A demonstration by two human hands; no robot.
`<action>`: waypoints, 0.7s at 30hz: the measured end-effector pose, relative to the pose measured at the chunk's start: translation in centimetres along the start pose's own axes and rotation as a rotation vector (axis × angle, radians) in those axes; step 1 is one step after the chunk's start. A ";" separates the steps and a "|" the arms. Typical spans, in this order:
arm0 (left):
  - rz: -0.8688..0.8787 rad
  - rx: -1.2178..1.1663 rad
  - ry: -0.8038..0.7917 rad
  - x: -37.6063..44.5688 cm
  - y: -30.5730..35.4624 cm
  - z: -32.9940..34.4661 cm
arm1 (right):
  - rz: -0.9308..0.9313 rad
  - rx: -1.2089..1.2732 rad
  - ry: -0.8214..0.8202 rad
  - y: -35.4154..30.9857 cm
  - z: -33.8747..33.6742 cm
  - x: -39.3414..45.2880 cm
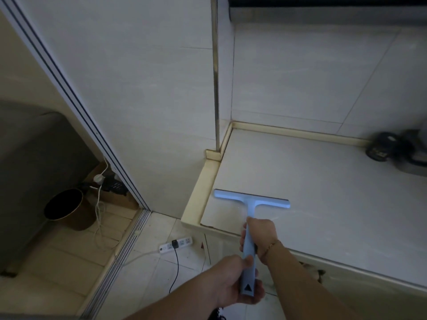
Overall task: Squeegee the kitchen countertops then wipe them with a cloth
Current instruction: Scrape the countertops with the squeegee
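Both hands grip the pale-blue plastic T-shaped squeegee | right hand ahead of left hand | blade on the white countertop beyond them

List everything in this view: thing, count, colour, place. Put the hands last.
squeegee: one, light blue, blade on the countertop near its left corner
countertop: one, white, cream raised rim, right
dark blurred object: one, black, far right on the countertop
bin: one, dark, floor left
power strip: one, white, floor by the cabinet
left hand: one, holds the handle's end
right hand: one, grips the handle higher up
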State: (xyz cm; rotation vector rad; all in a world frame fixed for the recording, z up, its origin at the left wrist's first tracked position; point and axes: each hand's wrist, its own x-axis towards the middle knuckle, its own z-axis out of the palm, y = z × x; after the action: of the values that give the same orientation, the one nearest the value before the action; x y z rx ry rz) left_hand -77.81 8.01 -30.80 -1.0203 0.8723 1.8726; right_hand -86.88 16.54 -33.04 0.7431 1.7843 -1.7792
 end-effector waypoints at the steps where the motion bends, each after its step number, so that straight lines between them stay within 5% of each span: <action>1: 0.002 -0.007 0.000 -0.1 -0.2 0.0 | 0.010 0.000 -0.009 0.2 0.0 -0.1; 12: 0.150 0.191 -0.022 0.9 -0.5 3.2 | -0.124 0.105 -0.116 -0.6 -4.5 -1.8; 16: 0.249 0.171 -0.091 2.9 2.1 8.0 | -0.200 -0.066 0.004 -2.0 -8.7 -0.6; 21: 0.407 0.463 -0.023 7.5 8.5 13.8 | -0.341 -0.263 0.276 -4.7 -13.6 2.6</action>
State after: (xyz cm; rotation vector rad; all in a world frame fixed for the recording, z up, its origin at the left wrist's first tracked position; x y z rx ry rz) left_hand -92.29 18.42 -29.82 -0.5618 1.5007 1.8650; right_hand -91.69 30.26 -31.24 0.6283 2.3948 -1.6553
